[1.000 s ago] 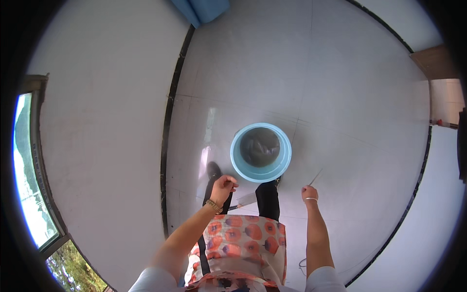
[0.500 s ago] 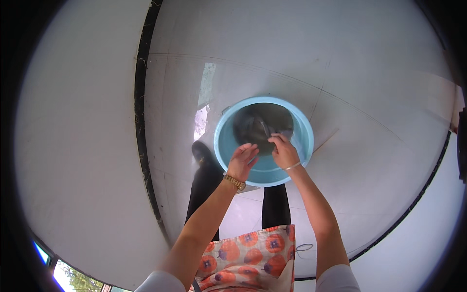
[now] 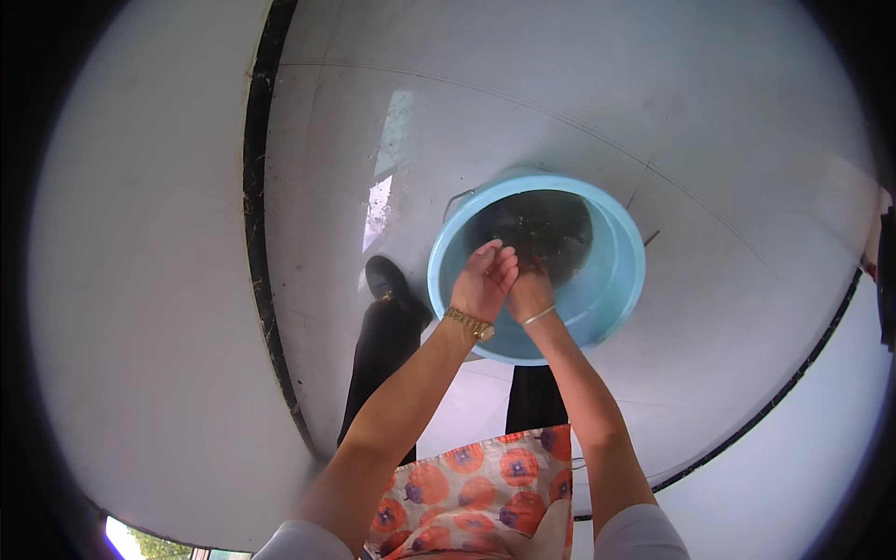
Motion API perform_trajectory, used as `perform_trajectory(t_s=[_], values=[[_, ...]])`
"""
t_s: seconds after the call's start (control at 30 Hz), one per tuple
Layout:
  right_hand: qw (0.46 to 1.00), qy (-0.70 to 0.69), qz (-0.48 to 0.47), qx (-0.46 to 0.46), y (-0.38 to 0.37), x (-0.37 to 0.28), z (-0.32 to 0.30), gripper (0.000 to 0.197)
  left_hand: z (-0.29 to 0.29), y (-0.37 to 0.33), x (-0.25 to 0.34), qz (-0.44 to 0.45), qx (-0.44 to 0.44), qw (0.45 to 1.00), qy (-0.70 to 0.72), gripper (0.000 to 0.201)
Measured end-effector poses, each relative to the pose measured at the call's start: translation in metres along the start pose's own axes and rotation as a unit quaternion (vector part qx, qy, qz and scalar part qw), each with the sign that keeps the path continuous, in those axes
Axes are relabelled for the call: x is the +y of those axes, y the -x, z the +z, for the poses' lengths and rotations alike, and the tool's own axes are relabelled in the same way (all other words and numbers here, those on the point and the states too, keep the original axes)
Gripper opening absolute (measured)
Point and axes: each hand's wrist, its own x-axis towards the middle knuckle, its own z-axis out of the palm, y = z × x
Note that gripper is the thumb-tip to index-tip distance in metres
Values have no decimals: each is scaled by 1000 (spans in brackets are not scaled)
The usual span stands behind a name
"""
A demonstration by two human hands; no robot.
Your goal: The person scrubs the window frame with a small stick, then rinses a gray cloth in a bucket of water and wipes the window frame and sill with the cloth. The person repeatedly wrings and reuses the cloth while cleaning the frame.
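Note:
A light blue bucket (image 3: 637, 271) stands in front of me with dark, murky water (image 3: 551, 219) in its far part. Small pale specks or bubbles show on the water. My left hand (image 3: 487, 280) hovers over the bucket's near left side, palm turned inward. Its fingers are loosely bent, and I see nothing in it. Close beside it, my right hand (image 3: 530, 291) reaches down into the bucket. The right fingertips are dim and partly hidden at the water, so what they hold, if anything, does not show. A gold watch is on my left wrist, a thin bangle on the right.
The bucket's wire handle (image 3: 454, 200) sticks out at its left rim. My black shoe (image 3: 385, 277) stands on the pale tiled floor (image 3: 373, 121) left of the bucket. A black border strip (image 3: 255, 177) runs along the left. My patterned apron (image 3: 476, 485) hangs below.
My right hand has gone lower into the bucket and nearer the left hand, which has turned its palm inward. The bucket appears further right and more tilted in view. The water surface looks different.

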Motion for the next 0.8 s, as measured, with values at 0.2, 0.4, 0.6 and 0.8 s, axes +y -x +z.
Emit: perform_trajectory(t_s=[0.2,0.4,0.6,0.8], values=[[976,-168,115,-72,51,-71,-75,11,21,-17,-16,70,-8,998,8,15],[994,-91,0,67,64,-85,-84,7,29,-12,-17,113,-39,984,-133,13],[991,-67,-69,90,62,-98,-94,13,29,3,-9,108,-99,966,-211,14],[983,-87,-77,139,60,-109,-96,23,33,18,-2,129,-138,946,-263,15]])
